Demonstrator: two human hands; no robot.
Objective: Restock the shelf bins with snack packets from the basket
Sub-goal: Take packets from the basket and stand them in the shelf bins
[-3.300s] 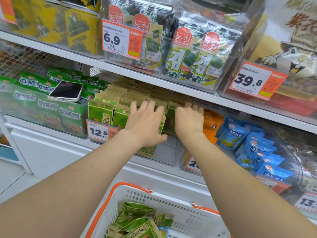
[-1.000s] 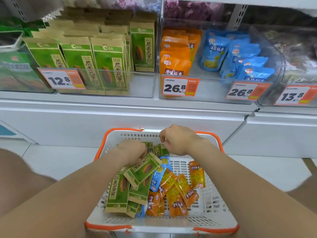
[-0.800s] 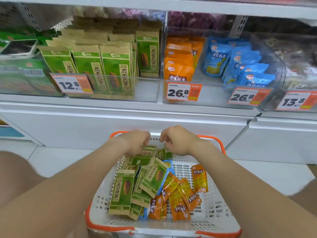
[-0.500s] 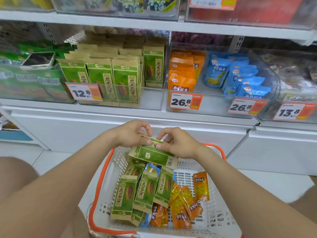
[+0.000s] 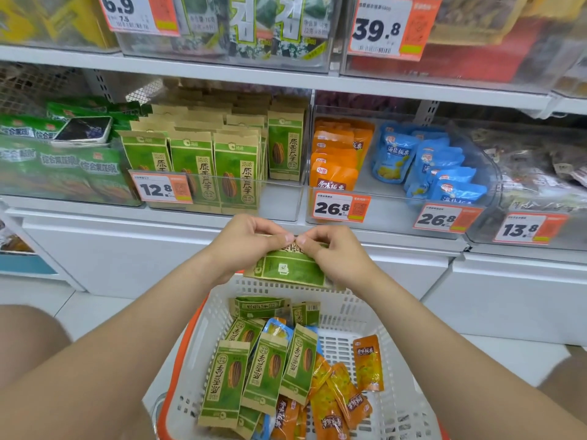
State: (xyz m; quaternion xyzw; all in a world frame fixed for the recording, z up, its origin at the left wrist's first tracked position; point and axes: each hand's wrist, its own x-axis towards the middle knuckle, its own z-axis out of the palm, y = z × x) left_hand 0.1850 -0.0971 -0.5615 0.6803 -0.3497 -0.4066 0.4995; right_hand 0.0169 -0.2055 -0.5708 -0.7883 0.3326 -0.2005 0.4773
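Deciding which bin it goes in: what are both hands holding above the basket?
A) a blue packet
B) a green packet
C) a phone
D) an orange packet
B: the left hand and right hand both pinch the top edge of a green packet over the white basket.

- Held packet point(image 5: 287, 268): green and tan, turned sideways, pinched along its upper edge by the left hand point(image 5: 247, 242) and right hand point(image 5: 336, 252), above the basket's far wall.
- Basket point(image 5: 400, 408): white lattice walls, orange rim.
- Green packets point(image 5: 228, 379): flat, overlapping, left of centre in the basket.
- Orange packets point(image 5: 367, 363): flat, at the basket's right.
- Blue packet point(image 5: 276, 328): partly buried under the green ones.
- Left bin point(image 5: 279, 201): clear, with upright rows of green packets.
- Right bin point(image 5: 390, 212): clear, with orange and blue packets.
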